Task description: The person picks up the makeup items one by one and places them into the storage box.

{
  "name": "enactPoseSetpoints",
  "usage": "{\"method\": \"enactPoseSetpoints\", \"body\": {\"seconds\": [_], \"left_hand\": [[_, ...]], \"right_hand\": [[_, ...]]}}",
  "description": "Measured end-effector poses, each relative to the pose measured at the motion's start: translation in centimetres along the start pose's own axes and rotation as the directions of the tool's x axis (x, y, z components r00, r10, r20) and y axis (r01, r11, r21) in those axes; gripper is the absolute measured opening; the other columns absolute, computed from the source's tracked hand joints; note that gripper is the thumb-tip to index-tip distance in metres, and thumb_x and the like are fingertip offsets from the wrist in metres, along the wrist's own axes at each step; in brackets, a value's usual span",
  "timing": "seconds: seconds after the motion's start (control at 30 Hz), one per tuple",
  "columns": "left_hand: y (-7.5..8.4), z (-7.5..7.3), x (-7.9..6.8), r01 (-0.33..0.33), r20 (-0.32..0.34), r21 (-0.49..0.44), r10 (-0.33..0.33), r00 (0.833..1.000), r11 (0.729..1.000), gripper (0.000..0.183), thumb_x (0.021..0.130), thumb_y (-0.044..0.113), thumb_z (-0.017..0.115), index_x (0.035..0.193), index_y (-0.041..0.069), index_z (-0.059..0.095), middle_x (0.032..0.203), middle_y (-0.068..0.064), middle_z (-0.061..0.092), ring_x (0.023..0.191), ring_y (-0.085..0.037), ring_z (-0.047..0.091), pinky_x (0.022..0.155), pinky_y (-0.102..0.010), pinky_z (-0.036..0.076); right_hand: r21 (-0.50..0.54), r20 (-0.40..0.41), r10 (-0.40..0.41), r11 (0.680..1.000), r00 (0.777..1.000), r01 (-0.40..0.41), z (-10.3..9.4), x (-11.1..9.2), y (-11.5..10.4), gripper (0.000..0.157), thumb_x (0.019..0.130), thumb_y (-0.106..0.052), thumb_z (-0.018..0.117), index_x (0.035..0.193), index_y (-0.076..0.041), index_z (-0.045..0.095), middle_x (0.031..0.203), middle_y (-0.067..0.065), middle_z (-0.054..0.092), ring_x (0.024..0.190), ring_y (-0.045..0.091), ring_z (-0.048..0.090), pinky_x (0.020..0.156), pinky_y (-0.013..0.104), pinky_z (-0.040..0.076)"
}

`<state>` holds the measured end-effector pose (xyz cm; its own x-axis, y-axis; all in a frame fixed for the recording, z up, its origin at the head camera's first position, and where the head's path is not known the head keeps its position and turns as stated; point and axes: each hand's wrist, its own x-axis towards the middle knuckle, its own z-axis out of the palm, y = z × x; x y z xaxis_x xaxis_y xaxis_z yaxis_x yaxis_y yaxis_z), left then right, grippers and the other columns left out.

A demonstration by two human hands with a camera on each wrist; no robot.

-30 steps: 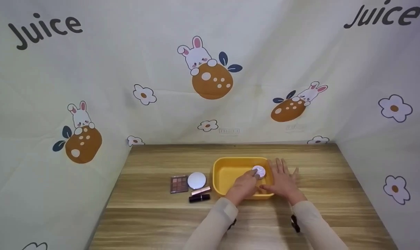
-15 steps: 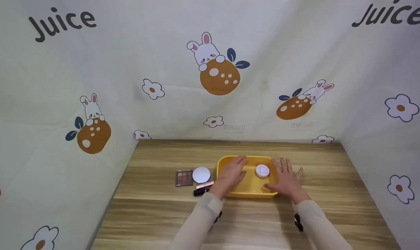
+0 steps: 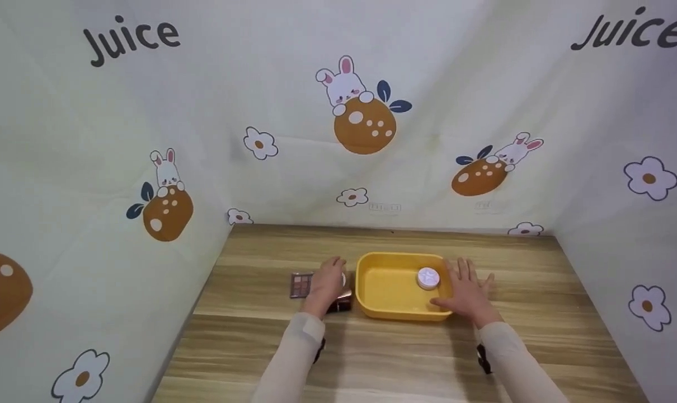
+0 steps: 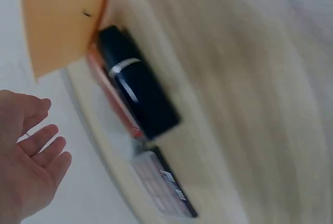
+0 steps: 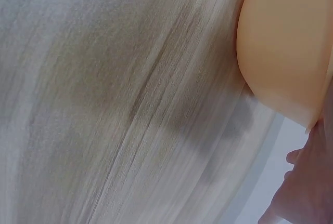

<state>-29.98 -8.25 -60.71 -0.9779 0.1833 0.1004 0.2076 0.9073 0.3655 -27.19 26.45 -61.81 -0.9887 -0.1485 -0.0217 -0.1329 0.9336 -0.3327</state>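
Observation:
My left hand hovers over the cosmetics left of the yellow tray, fingers loosely bent and holding nothing in the left wrist view. Beneath it, a round white compact is mostly hidden. An eyeshadow palette with a clear lid lies just to the left. Nearer to me are a black lipstick tube and a slim pink-gold tube, side by side. My right hand rests on the tray's right rim with spread fingers. Inside the tray, near that hand, sits a small round white case with a star on its lid.
The tray stands on a wood-grain table. A pale printed cloth hangs behind the table and along both sides. Dark straps show under both wrists.
My left hand has let go of the round white case in the tray and moved left, out over the compact. The right hand stays on the tray's rim. The head view has shifted slightly.

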Motion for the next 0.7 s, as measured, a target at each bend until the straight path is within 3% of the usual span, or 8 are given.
{"method": "enactPoseSetpoints", "body": {"seconds": [0.2, 0.43, 0.7], "left_hand": [[-1.5, 1.3, -0.8, 0.045, 0.053, 0.029, -0.046, 0.998, 0.999, 0.034, 0.086, 0.005, 0.070, 0.120, 0.005, 0.069, 0.134, -0.021, 0.061, 0.118, -0.040, 0.061, 0.099, -0.052, 0.052], [-1.6, 1.9, -0.9, 0.032, -0.003, 0.059, -0.032, 0.999, 0.998, 0.025, 0.082, 0.008, 0.076, 0.107, 0.006, 0.072, 0.120, -0.020, 0.065, 0.099, -0.040, 0.066, 0.084, -0.051, 0.056], [-1.3, 1.8, 0.0, 0.092, -0.006, 0.036, -0.092, 0.996, 0.995, 0.035, 0.079, 0.009, 0.077, 0.113, 0.006, 0.068, 0.115, -0.019, 0.064, 0.104, -0.039, 0.061, 0.094, -0.051, 0.050]], "right_hand": [[0.000, 0.012, 0.011, 1.000, 1.000, -0.011, 0.4, 0.1, 0.1, 0.110, 0.077, -0.060, 0.076, 0.159, -0.011, 0.021, 0.163, 0.030, 0.009, 0.150, 0.052, 0.003, 0.105, 0.084, -0.009], [-0.008, -0.043, -0.002, 1.000, 0.999, 0.002, 1.3, 0.0, 0.4, 0.108, 0.074, -0.059, 0.078, 0.157, -0.011, 0.027, 0.161, 0.031, 0.017, 0.149, 0.052, 0.009, 0.103, 0.086, -0.006], [-0.012, -0.019, 0.028, 1.000, 0.999, -0.028, 0.2, 0.3, -0.1, 0.109, 0.075, -0.060, 0.077, 0.158, -0.014, 0.025, 0.162, 0.030, 0.015, 0.151, 0.051, 0.007, 0.105, 0.085, -0.005]]}}
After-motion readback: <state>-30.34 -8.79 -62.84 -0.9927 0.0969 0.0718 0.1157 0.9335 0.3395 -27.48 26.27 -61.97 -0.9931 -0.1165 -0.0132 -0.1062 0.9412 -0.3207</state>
